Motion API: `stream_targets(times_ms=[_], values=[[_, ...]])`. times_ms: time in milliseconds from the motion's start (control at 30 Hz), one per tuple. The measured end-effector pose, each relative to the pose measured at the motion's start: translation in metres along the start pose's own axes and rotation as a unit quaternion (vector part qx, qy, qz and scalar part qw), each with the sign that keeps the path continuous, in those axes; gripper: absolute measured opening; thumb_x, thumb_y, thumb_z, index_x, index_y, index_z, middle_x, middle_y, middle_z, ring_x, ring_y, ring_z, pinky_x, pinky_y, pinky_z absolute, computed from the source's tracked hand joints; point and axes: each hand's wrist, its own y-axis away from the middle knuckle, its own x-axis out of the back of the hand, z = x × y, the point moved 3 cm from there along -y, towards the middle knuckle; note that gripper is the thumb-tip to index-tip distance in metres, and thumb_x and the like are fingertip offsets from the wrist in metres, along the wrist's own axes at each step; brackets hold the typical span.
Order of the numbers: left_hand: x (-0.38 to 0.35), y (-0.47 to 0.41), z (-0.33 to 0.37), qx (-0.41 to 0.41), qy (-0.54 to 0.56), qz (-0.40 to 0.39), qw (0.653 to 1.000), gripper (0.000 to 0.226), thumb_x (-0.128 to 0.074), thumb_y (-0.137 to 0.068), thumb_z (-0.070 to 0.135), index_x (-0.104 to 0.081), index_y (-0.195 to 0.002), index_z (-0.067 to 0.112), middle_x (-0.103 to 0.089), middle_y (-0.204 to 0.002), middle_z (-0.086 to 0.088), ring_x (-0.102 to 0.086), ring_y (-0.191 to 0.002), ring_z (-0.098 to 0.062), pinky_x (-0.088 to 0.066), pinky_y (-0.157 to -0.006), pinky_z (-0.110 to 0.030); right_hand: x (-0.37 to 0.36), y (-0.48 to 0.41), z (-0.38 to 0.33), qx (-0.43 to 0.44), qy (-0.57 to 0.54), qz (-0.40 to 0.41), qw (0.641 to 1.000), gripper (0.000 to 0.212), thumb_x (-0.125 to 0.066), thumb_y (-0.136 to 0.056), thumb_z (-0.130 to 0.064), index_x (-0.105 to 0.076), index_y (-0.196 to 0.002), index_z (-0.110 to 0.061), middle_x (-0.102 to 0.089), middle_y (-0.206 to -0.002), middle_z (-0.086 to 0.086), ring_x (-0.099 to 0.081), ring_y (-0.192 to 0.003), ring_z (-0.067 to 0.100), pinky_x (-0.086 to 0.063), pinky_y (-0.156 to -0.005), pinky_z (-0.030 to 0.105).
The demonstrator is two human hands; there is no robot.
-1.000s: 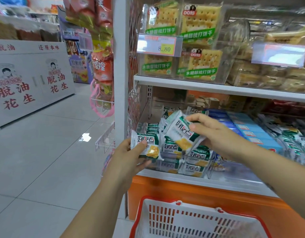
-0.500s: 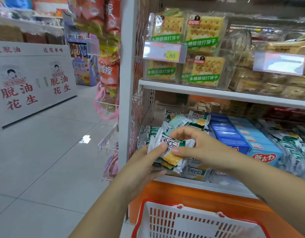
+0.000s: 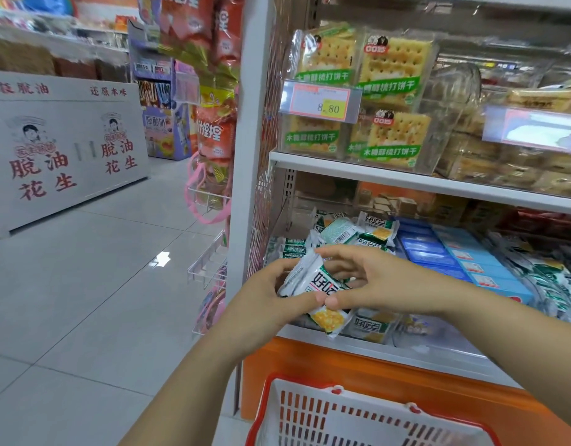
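Down at the lower shelf (image 3: 406, 349) of a snack aisle, a person has both hands on a green-and-white snack packet (image 3: 313, 281). Their left hand (image 3: 261, 297) grips it from the left side, with the thumb lying across the front and the fingers curled round behind. Their right hand (image 3: 384, 284) pinches the same packet from the other side, thumb tip right next to the left thumb and fingers arched over the top edge. The packet is tilted and held up just in front of the shelf, above the pile of matching packets (image 3: 374, 231). Can't really tell if it's one packet or a couple stacked together. Blue boxes (image 3: 454, 255) line up just right of that pile. One shelf up are cracker packs (image 3: 393, 69) with an 8.80 price tag (image 3: 322, 103) in front. A red-rimmed white basket (image 3: 367, 428) sits below the hands, at the bottom edge of the view.
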Motion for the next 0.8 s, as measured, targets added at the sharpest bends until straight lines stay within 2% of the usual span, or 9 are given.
stream_targets(times_ms=[100,167,267,333,433,500,567,700,800], values=[[0.003,0.0,0.005,-0.02,0.006,0.003,1.0,0.034,-0.073,-0.081,0.024,-0.056,-0.108,0.04,-0.068,-0.089,0.019,-0.065,-0.086,0.005,-0.051,-0.064,-0.011,0.005,-0.005,-0.002,0.014,0.033,0.003,0.999,0.072,-0.076,-0.073,-0.046,-0.043,-0.137,-0.037,-0.05,-0.136,-0.018,-0.047,-0.122,-0.006,-0.041,-0.103,0.024],[0.007,0.0,0.007,-0.03,0.024,0.017,0.999,0.037,-0.074,-0.08,0.021,-0.058,-0.107,0.04,-0.069,-0.09,0.019,-0.066,-0.087,0.004,-0.051,-0.063,-0.012,0.007,-0.008,-0.006,0.024,0.041,-0.008,0.999,0.071,-0.075,-0.073,-0.047,-0.045,-0.137,-0.035,-0.05,-0.137,-0.019,-0.047,-0.12,-0.008,-0.042,-0.098,0.019],[0.013,-0.002,0.008,-0.05,0.011,0.043,0.998,0.042,-0.076,-0.078,0.018,-0.06,-0.111,0.036,-0.07,-0.094,0.017,-0.067,-0.089,0.0,-0.053,-0.066,-0.015,0.008,-0.014,-0.015,0.052,0.064,-0.019,0.996,0.05,-0.074,-0.079,-0.036,-0.055,-0.125,-0.032,-0.063,-0.117,-0.016,-0.058,-0.093,-0.01,-0.042,-0.075,0.009],[0.016,-0.006,0.008,-0.059,0.008,0.065,0.996,0.04,-0.075,-0.08,0.019,-0.06,-0.115,0.031,-0.07,-0.097,0.012,-0.067,-0.091,-0.001,-0.053,-0.069,-0.015,0.011,-0.025,-0.017,0.06,0.091,-0.003,0.994,0.049,-0.075,-0.077,-0.038,-0.056,-0.121,-0.03,-0.063,-0.111,-0.015,-0.059,-0.094,-0.006,-0.045,-0.078,0.013],[0.035,-0.017,0.0,-0.054,0.019,0.196,0.979,0.024,-0.066,-0.087,0.028,-0.063,-0.111,0.029,-0.066,-0.102,0.015,-0.062,-0.095,0.001,-0.049,-0.069,-0.011,0.02,-0.052,-0.006,0.047,0.111,0.041,0.992,0.066,-0.075,-0.072,-0.05,-0.048,-0.129,-0.028,-0.057,-0.121,-0.013,-0.055,-0.109,0.002,-0.046,-0.095,0.03],[0.052,-0.025,-0.015,-0.048,0.0,0.296,0.954,0.014,-0.064,-0.089,0.03,-0.065,-0.102,0.031,-0.065,-0.102,0.014,-0.06,-0.098,0.0,-0.05,-0.081,-0.02,0.026,-0.071,0.004,0.04,0.123,0.08,0.988,0.067,-0.074,-0.076,-0.044,-0.044,-0.132,-0.024,-0.052,-0.126,-0.01,-0.051,-0.112,0.006,-0.042,-0.095,0.027],[0.063,-0.034,-0.033,-0.05,-0.051,0.355,0.932,0.011,-0.064,-0.088,0.026,-0.064,-0.096,0.034,-0.062,-0.107,0.009,-0.055,-0.105,-0.006,-0.045,-0.088,-0.02,0.032,-0.094,0.01,0.041,0.123,0.127,0.983,0.064,-0.075,-0.077,-0.037,-0.044,-0.131,-0.02,-0.053,-0.123,-0.005,-0.053,-0.108,0.011,-0.043,-0.085,0.025],[0.069,-0.057,-0.054,-0.079,-0.118,0.384,0.913,0.018,-0.068,-0.084,0.022,-0.061,-0.095,0.034,-0.052,-0.112,0.007,-0.045,-0.111,-0.007,-0.026,-0.079,0.004,0.046,-0.146,0.029,0.017,0.131,0.196,0.972,0.071,-0.078,-0.076,-0.03,-0.04,-0.135,-0.013,-0.057,-0.119,0.002,-0.055,-0.095,0.013,-0.04,-0.065,0.018],[0.066,-0.071,-0.069,-0.12,-0.118,0.381,0.909,0.025,-0.073,-0.077,0.029,-0.054,-0.093,0.035,-0.047,-0.107,0.014,-0.045,-0.109,-0.007,-0.026,-0.083,0.003,0.053,-0.177,0.045,-0.009,0.147,0.203,0.968,0.071,-0.076,-0.078,-0.027,-0.036,-0.134,-0.015,-0.052,-0.114,0.005,-0.05,-0.078,0.011,-0.035,-0.048,0.009]])
